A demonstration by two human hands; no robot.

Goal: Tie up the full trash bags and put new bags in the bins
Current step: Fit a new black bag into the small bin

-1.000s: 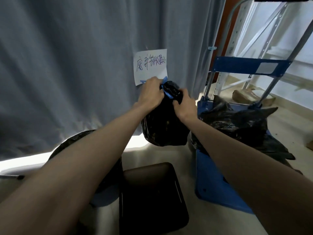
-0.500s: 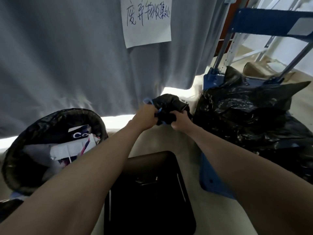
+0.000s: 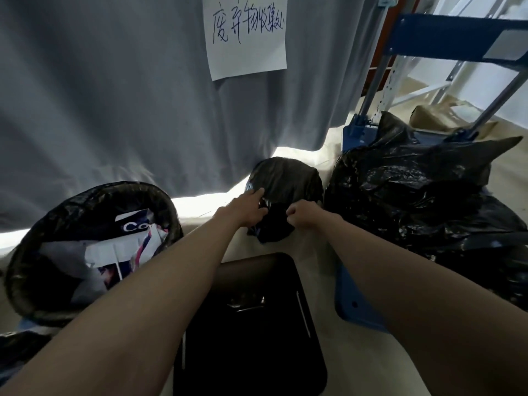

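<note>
Two bare hands meet over one small black trash bag (image 3: 285, 181), a thin, glossy, crinkled plastic bundle with a rounded top and a scrap of blue drawstring at its left edge. It sits low on the pale floor (image 3: 357, 352), just beside the grey curtain (image 3: 114, 95) and touching the big bags on its right. Left hand (image 3: 243, 208): fingers nearly straight, tips laid on the upper left of the bag. Right hand (image 3: 304, 217): fingers curled, pinching a fold of plastic at the bag's front.

One round bin (image 3: 31, 241), lined in wrinkled black film, stands at left, full of white paper and printed packaging. One square black bin (image 3: 308, 370), smooth and hard-walled, unlined, stands between the forearms. Several large black bags (image 3: 414, 201), shiny and heavily creased, are heaped on a blue platform cart (image 3: 357, 307) with grey metal handle tubes. One white paper sign (image 3: 248, 35), handwritten in dark ink, hangs on the soft, pleated curtain.

Change from half a second ago: the small bag shows more of its domed top, the left hand has opened from a grip to a flat touch, and the view sits slightly lower. A second ago the bag hung in the air, gripped in both hands.
</note>
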